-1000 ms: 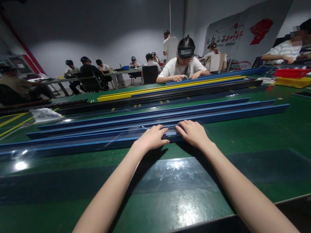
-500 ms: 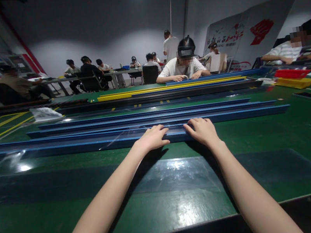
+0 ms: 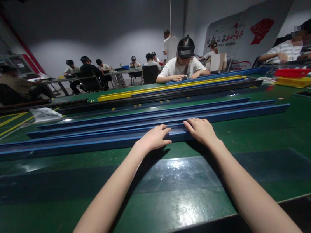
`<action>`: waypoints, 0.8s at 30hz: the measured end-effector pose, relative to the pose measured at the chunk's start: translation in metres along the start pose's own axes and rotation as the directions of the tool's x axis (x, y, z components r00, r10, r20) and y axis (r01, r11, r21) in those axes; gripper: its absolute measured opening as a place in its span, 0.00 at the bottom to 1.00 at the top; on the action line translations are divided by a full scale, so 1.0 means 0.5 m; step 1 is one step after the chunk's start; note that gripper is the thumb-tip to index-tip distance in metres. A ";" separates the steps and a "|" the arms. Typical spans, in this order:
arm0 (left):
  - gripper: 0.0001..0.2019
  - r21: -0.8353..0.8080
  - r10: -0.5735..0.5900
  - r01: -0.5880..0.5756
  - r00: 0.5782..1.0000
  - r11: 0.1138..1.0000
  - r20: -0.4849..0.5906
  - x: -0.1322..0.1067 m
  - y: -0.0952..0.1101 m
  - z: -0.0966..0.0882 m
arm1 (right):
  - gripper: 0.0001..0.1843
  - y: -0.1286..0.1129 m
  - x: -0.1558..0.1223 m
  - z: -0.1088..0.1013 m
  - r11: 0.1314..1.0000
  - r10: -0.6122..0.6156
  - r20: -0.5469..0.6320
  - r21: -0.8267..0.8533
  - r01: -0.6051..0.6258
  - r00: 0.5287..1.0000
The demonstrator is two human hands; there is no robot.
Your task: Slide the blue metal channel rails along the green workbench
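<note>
A long blue channel strip lies across the green table, extending off to the left. My left hand grips it near its right part, thumb at the near wall and fingertips over the top. Close by on the right, my right hand has its thumb and fingers on the same strip. A short stretch of the channel shows between the hands. Something clear and thin seems to lie in the channel there, partly hidden by my fingers. More blue channel strips lie parallel just behind.
A flat transparent sheet lies on the green table before me. Farther back are yellow strips, a black strip, and red and yellow bins. A person works across the table.
The raised, shiny clear material along the channel left of my left hand is no longer visible there. My left hand has shifted very slightly right; my right hand is nearly unmoved.
</note>
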State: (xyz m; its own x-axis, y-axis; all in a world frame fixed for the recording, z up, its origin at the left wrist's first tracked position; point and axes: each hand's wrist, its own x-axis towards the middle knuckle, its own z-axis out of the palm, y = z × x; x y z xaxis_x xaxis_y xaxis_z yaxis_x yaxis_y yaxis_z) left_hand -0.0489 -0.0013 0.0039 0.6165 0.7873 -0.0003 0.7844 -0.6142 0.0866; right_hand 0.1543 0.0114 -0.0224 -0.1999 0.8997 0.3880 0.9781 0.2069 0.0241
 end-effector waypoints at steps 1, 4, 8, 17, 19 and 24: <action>0.25 0.001 0.000 0.000 1.000 1.000 0.001 0.000 0.000 0.000 | 0.22 0.005 0.000 0.000 1.000 0.013 0.002 -0.004 -0.013 1.000; 0.25 0.009 -0.001 0.001 1.000 1.000 0.000 -0.002 0.001 0.000 | 0.22 0.014 -0.001 -0.001 0.999 0.038 0.008 -0.007 -0.038 0.999; 0.24 0.027 -0.009 0.009 1.000 1.000 -0.003 -0.003 0.000 -0.002 | 0.22 0.024 -0.002 -0.005 0.997 0.077 0.018 -0.001 -0.077 0.997; 0.19 0.062 -0.015 0.016 1.000 0.998 -0.020 0.001 -0.006 0.002 | 0.22 0.049 -0.006 -0.010 0.986 0.167 0.029 -0.021 -0.166 0.986; 0.19 0.059 -0.013 0.015 1.000 0.998 -0.019 0.001 -0.007 0.003 | 0.21 0.042 -0.005 -0.007 0.994 0.109 -0.020 -0.009 -0.109 0.994; 0.20 0.052 -0.012 0.012 1.000 0.999 -0.004 0.003 -0.009 0.003 | 0.17 0.006 -0.004 0.004 0.986 -0.149 -0.116 0.065 0.157 0.982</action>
State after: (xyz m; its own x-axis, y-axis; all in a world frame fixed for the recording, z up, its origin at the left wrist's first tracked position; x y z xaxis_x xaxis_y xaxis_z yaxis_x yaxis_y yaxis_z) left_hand -0.0515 0.0024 0.0021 0.6071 0.7946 0.0022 0.7941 -0.6068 0.0350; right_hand 0.1575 0.0111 -0.0247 -0.3348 0.8083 0.4842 0.9288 0.3696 0.0251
